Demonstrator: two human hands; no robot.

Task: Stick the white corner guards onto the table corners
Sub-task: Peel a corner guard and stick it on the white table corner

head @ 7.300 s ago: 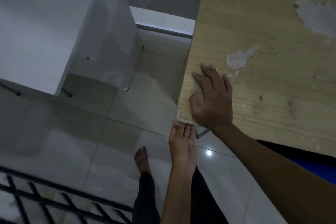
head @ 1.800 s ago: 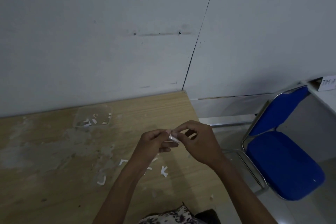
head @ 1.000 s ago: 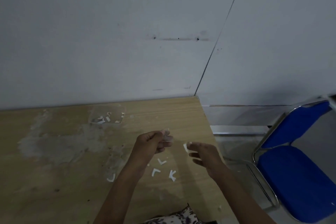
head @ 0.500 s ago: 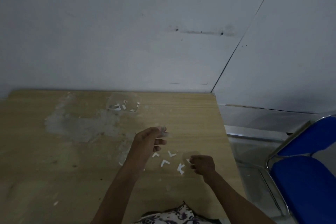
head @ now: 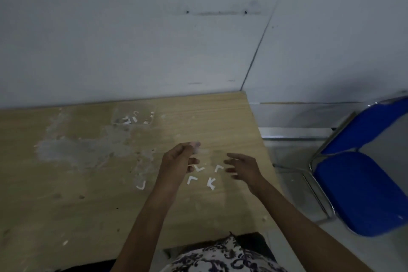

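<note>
Pinched something small and pale, too blurred to identify, in left hand [head: 180, 159] fingers [head: 194, 144]; spread right hand [head: 244, 166] fingers loosely over small white L-shaped corner guards [head: 211, 183] on worn wooden tabletop [head: 88, 183] — judged featherlight, flimsy, best nipped by one leg's edge.

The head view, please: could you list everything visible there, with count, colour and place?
table: one, light wood with grey worn patches, against the wall, filling the lower left.
L-shaped pieces: about five, white, loose on the table by the hands; one lies apart to the left.
clear packet: one, transparent with small white bits inside, near the table's far edge.
chair: one, blue with a metal frame, on the floor to the right of the table.
wall: grey-white panels behind the table.
patterned clothing: dark and white, bottom edge.
left hand: fingers curled, pinching something small and pale; too blurred to identify.
right hand: fingers loosely spread above the table, holding nothing.
</note>
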